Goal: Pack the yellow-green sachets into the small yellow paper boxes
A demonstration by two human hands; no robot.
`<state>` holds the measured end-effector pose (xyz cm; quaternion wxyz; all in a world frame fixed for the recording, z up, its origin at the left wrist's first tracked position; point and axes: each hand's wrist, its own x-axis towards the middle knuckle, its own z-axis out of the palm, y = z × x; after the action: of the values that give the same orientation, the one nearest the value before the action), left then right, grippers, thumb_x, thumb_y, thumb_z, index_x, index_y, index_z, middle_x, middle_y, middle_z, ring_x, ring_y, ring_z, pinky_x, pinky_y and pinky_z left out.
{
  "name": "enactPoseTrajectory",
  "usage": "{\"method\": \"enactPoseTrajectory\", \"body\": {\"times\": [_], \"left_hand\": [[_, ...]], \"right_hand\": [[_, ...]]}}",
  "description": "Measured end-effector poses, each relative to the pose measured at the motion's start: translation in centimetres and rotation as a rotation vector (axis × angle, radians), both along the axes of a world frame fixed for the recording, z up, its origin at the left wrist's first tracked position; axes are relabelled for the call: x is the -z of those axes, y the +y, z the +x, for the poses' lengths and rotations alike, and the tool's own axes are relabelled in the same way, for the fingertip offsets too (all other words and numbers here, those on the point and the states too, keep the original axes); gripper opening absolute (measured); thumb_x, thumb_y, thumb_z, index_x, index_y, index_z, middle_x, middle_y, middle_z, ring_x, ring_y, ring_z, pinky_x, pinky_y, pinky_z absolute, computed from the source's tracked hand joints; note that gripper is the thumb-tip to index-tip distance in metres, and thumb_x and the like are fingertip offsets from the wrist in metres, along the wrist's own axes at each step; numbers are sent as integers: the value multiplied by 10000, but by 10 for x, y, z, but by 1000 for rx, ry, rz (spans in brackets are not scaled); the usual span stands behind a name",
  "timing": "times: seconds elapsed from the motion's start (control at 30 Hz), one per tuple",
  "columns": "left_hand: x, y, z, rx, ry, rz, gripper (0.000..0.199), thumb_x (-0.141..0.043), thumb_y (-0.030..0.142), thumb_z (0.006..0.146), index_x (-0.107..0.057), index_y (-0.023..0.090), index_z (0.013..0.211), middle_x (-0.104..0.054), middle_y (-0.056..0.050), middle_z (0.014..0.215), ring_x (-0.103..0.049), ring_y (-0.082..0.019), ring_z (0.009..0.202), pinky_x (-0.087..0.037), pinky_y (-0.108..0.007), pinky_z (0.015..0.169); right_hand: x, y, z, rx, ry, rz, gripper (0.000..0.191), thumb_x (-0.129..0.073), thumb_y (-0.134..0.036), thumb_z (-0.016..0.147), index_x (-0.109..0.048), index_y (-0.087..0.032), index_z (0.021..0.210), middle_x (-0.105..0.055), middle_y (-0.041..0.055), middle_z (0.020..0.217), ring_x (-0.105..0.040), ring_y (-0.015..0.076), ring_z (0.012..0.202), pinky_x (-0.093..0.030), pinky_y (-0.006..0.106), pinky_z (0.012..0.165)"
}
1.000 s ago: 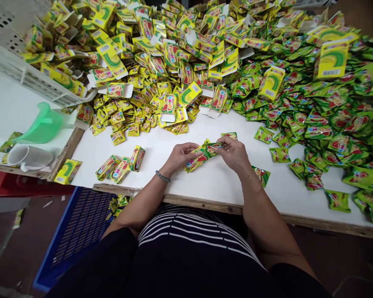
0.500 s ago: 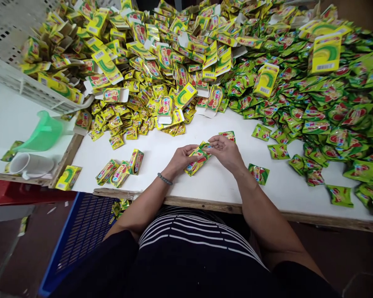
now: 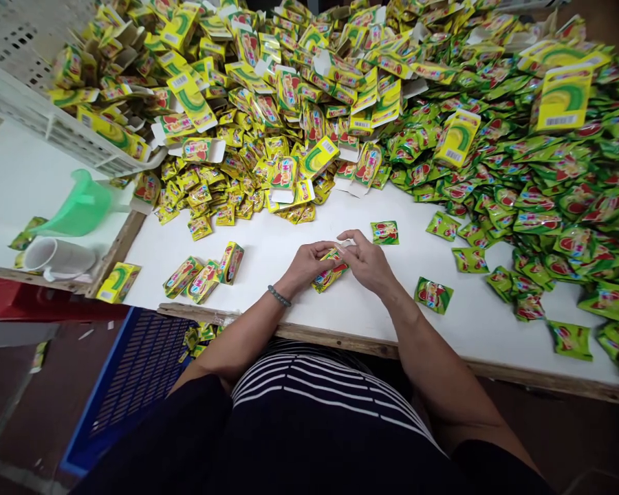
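Yellow-green printed carton [image 3: 330, 278], frame centre: left hand [image 3: 307, 267] clamped on it; right hand [image 3: 369, 265] at upper end, grip unclear; light, square pressure advisable.

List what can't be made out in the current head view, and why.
- Head view: whether the held box is closed at its upper end; right hand covers it.
- Head view: part of its left side; left hand covers it.
- Head view: rest of the blue crate; tabletop and dark sleeve hide it.
- Head view: white basket's full extent; frame edge cuts it off.
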<state>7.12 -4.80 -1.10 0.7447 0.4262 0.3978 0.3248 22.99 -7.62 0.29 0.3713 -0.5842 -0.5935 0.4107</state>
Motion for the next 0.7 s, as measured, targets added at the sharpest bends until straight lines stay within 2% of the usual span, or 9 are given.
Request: {"method": "enactPoseTrajectory", "body": {"times": [0.07,0.1,0.2,0.23,0.27,0.4,0.53,0.7], "left_hand": [[-1,0,1,-32,3,9,479,-853,273,546,-652,139,959,-728,-16,831,-651,-133,713,-497,-266,720],[-3,0,1,-62,6,10,520,-855,290,550,-624,146,993,-720,-6,805,-646,-131,684,-494,-262,696],[-7,2,1,-184,12,53,682,-857,333,568,-502,195,1134,-680,37,721,-629,-127,610,-482,-248,634],[-8,3,1,-225,8,81,716,-855,341,575,-469,213,1164,-667,46,722,-630,-127,616,-482,-245,635],[-9,3,1,-258,1,110,727,-851,350,583,-451,225,1177,-658,48,740,-634,-128,637,-486,-244,646],[-12,2,-1,-268,19,202,550,-799,403,661,-523,213,1098,-620,26,819,-615,-109,710,-478,-226,681],[-11,1,-4,-231,24,220,447,-789,421,670,-579,191,992,-597,29,785,-581,-96,695,-461,-216,672],[-9,3,-7,-239,0,196,429,-787,413,674,-590,184,979,-589,46,698,-559,-85,616,-434,-210,610]], "right_hand": [[-3,-1,-3,-2,32,18,315,-526,-429,857,-545,-246,1113,-669,-38,633,-562,163,543,-429,309,592],[-3,0,-3,47,67,49,332,-530,-428,858,-533,-242,1132,-687,-23,688,-597,170,604,-446,312,622],[1,3,-2,327,126,184,336,-585,-463,830,-572,-219,1061,-706,50,920,-641,198,857,-484,336,744],[4,4,-2,381,138,194,337,-612,-479,807,-600,-212,1013,-695,64,961,-632,204,898,-490,343,762],[7,5,-2,381,162,173,343,-641,-492,781,-625,-208,972,-688,68,962,-625,205,896,-496,347,762],[21,7,-7,118,378,-19,361,-689,-506,739,-661,-220,956,-665,15,810,-628,180,777,-528,342,749],[27,6,-11,137,412,-24,409,-702,-539,727,-588,-250,993,-595,-37,706,-584,154,660,-518,311,658],[30,7,-10,54,351,-27,335,-638,-568,777,-560,-245,822,-602,-21,706,-576,155,661,-511,313,650]]}}
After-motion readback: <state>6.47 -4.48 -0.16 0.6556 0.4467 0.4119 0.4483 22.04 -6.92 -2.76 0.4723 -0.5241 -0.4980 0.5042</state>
